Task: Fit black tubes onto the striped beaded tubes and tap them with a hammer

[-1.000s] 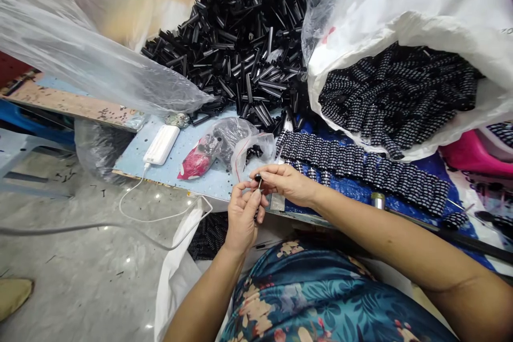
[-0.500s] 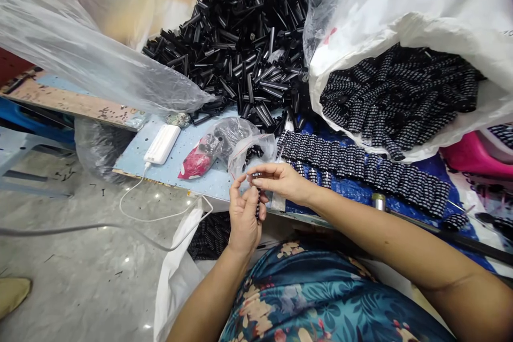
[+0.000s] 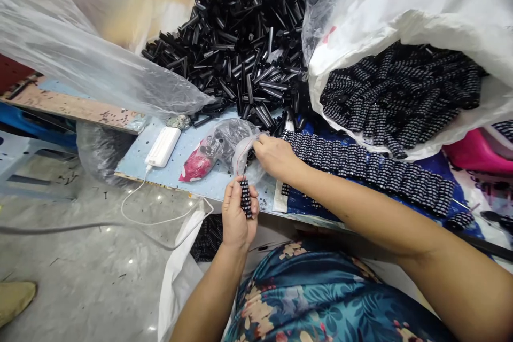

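A patterned tube [image 3: 245, 198] was held upright in the left hand [image 3: 236, 217], fingers closed round it, at the worktop's [image 3: 188, 144] near edge. The right hand [image 3: 274, 155] was pinched on a small bag [image 3: 244, 150].

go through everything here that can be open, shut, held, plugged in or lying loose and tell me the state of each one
left hand: closed around the studded black tube, held upright.
right hand: fingers in the mouth of the small clear bag.
small clear bag: open, lying on the table.
white power bank: flat on the table, white cable plugged in.
white sack: open, holding studded tubes.
black tube pile: loose heap on clear plastic.
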A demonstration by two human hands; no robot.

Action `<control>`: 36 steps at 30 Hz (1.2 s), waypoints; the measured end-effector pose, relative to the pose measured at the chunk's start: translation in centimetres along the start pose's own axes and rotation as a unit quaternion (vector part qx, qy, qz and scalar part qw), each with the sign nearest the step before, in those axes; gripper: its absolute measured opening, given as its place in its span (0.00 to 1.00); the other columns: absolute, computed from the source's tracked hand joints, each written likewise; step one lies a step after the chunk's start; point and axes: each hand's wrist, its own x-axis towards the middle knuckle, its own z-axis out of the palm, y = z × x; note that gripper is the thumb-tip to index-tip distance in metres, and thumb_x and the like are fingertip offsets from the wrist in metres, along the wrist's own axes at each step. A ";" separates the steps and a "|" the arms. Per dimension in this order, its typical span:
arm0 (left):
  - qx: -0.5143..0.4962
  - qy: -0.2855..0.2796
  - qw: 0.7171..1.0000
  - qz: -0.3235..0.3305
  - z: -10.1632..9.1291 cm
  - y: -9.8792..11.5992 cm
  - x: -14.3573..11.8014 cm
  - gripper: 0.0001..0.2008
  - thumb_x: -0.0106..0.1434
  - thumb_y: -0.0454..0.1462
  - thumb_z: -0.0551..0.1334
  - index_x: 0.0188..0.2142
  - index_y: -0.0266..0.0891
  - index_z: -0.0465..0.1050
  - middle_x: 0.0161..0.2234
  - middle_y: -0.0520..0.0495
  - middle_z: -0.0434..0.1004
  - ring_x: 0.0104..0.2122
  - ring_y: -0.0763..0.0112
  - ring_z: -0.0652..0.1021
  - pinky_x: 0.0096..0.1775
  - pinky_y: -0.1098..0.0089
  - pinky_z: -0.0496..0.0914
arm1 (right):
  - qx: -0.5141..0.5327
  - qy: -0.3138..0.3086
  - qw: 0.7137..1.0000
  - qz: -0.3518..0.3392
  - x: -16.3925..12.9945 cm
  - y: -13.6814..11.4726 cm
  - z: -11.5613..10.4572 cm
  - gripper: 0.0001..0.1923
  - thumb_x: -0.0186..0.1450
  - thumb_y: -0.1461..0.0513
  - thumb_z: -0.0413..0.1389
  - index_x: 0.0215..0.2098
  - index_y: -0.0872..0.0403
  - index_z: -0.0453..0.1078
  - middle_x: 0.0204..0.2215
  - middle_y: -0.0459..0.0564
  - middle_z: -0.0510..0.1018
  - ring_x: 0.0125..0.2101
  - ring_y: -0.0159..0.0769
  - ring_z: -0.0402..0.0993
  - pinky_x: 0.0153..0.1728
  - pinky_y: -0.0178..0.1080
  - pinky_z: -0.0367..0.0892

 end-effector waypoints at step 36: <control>0.069 -0.088 0.991 -0.070 2.4 -1.3 -1.5 0.22 0.58 0.47 0.69 0.43 0.35 0.66 0.28 0.50 0.73 0.17 0.81 0.66 0.19 0.79 0.54 | 0.855 -0.004 0.493 0.162 -8.6 -0.1 0.4 0.19 0.57 0.53 0.70 0.40 0.55 0.75 0.37 0.51 0.79 0.39 0.34 0.77 0.43 0.36 0.73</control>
